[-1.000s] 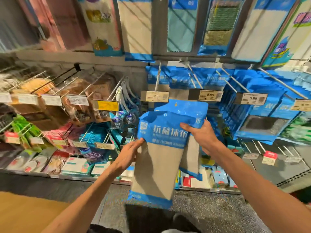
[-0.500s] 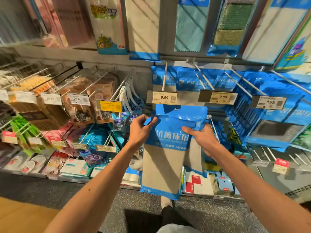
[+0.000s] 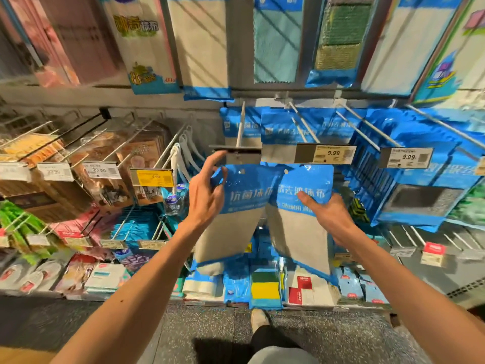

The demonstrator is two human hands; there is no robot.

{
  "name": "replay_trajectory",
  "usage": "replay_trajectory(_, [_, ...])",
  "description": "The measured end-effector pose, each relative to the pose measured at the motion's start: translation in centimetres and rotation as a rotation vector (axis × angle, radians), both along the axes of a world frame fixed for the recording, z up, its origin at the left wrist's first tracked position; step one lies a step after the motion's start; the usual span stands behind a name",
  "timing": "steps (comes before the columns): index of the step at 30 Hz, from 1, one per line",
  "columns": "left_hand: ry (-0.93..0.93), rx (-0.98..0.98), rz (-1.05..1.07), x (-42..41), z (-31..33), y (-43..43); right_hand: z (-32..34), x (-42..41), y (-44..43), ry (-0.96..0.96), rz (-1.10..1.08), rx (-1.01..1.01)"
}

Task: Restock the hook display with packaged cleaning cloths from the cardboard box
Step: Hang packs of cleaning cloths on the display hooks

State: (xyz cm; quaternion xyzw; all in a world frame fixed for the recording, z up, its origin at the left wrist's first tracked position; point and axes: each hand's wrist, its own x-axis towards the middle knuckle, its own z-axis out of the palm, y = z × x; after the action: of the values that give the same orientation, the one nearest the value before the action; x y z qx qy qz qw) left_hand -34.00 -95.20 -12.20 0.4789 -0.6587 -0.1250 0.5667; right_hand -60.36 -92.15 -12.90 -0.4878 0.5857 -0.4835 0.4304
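Two bare forearms are reaching up from the bottom corners over a speckled floor [image 3: 210, 334], where one shoe [image 3: 258, 319] is showing. The right hand [image 3: 329, 215] is gripping the right cloth pack [image 3: 301, 237] at its blue header. Its thumb is lying flat across the printed front and the other fingers are going behind.

The left hand [image 3: 206, 198] is sitting at the upper left corner of the left cloth pack [image 3: 242, 214] with its fingers spread apart. Its forefinger is stretching up to the edge of a price-tag holder [image 3: 237, 151], which is tipping up flat at the tip of a metal hook [image 3: 240, 127]. The thumb seems to be touching the pack's corner, though whether it is pinching it is hard to tell.

Both packs are being held up side by side, touching along their inner edges, just below that hook's tip. Grey cloth is showing under their blue headers.

Further back on the same hook, matching hung packs [image 3: 231, 127] are resting against the panel. To the right a 9.99 price tag [image 3: 333, 154] is fronting the next hook, and to the left a yellow price tag [image 3: 154, 177] is facing out. Lower down, a yellow-and-green sponge pack [image 3: 265, 286] is standing on the bottom shelf.
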Motion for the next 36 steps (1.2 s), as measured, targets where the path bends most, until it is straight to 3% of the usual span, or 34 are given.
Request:
replay_trajectory(13, [-0.070,-0.072,-0.075,0.3,-0.6,-2.1,-1.5,-0.5,-0.8,-0.052,-0.010,-0.040])
replay_trajectory(19, [-0.046,-0.130,0.026,-0.1,0.0,-2.8,-0.6,-0.3,-0.6,-0.059,0.019,-0.105])
replay_trajectory(26, [-0.162,-0.236,0.151,0.0,-0.7,-3.2,-0.7,-0.2,-0.8,-0.042,-0.002,-0.092])
replay_trajectory(36, [-0.161,-0.249,0.207,-0.7,-1.2,-4.0,-1.4,-0.4,-1.4,0.009,-0.029,-0.107])
